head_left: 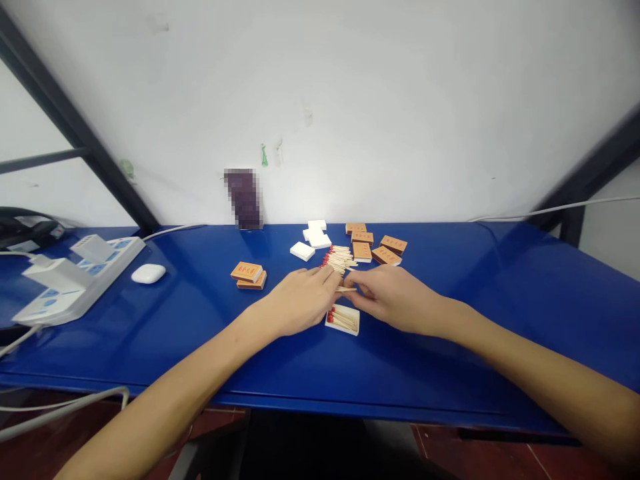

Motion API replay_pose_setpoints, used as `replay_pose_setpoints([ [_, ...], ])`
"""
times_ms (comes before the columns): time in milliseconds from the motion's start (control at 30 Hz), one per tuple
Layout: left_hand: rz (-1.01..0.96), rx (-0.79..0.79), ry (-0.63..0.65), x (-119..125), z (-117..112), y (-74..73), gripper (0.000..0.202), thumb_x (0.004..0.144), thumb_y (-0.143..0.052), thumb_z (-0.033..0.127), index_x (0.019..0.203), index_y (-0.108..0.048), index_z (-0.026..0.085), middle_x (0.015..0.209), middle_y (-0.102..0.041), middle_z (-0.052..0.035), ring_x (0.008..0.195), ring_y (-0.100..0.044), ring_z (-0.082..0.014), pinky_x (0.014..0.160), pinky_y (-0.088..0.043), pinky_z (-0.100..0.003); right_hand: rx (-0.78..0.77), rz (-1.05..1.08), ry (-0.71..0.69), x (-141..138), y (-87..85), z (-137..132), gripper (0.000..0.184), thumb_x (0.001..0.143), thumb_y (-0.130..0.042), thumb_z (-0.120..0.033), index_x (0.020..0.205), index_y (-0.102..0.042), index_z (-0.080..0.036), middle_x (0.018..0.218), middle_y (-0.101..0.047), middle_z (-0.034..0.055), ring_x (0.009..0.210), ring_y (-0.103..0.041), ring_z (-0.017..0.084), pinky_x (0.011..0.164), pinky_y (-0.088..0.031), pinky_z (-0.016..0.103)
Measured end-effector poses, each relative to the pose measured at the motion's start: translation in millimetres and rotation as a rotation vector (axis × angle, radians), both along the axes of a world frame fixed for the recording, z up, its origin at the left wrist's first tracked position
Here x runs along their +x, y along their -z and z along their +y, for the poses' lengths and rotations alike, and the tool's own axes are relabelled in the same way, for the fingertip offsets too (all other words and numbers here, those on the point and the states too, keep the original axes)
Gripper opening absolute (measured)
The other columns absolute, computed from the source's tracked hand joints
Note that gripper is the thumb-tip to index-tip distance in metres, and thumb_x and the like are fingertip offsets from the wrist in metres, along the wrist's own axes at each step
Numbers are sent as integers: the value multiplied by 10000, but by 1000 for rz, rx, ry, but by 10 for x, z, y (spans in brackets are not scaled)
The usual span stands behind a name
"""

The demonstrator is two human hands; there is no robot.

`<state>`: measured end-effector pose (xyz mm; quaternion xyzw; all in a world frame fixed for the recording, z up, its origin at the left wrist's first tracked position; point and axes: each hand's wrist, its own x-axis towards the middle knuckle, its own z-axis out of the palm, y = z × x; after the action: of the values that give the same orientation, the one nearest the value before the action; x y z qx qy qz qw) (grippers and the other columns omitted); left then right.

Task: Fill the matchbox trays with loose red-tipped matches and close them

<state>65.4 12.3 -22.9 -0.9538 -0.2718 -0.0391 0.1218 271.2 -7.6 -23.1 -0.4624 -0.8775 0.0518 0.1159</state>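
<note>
My left hand [300,300] and my right hand [395,299] meet over the blue table [450,347], fingertips pinched on a few matchsticks [346,289] held between them. Just below the hands lies an open white matchbox tray [343,319] partly filled with red-tipped matches. A loose pile of matches [339,259] lies right behind the fingers. Several orange matchbox sleeves [373,245] sit behind the pile, and empty white trays [313,240] lie to their left. Two stacked orange matchboxes [249,275] rest left of my left hand.
A white power strip [75,273] with plugged adapters and cables lies at the far left, with a white earbud case [149,273] beside it. A blurred dark object [243,198] leans on the white wall. Black frame bars stand at both sides.
</note>
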Motion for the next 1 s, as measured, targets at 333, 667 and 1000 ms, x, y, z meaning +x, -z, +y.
replay_pose_setpoints([
  [333, -32, -200, 92, -12, -131, -45, 255, 1003, -356, 278, 994, -557, 121, 1051, -537, -110, 898, -549, -209, 830, -470, -354, -158, 24, 51, -38, 29, -274, 277, 950, -476, -330, 716, -552, -201, 603, -570, -13, 532, -473, 122, 517, -228, 262],
  [667, -154, -379, 111, -84, -13, -47, 203, 963, -452, 318, 975, -596, 175, 931, -569, -37, 818, -566, -163, 753, -443, -298, -115, -2, 35, -9, 64, -241, 194, 921, -506, -332, 818, -617, -210, 660, -639, 1, 598, -551, 150, 546, -246, 270],
  [1000, -246, -382, 82, -132, 20, -37, 198, 869, -566, 335, 1003, -592, 192, 952, -595, -20, 836, -581, -161, 716, -443, -282, -49, 52, -20, 62, 88, -188, 197, 906, -501, -324, 954, -650, -204, 616, -599, -3, 556, -513, 144, 564, -269, 265],
])
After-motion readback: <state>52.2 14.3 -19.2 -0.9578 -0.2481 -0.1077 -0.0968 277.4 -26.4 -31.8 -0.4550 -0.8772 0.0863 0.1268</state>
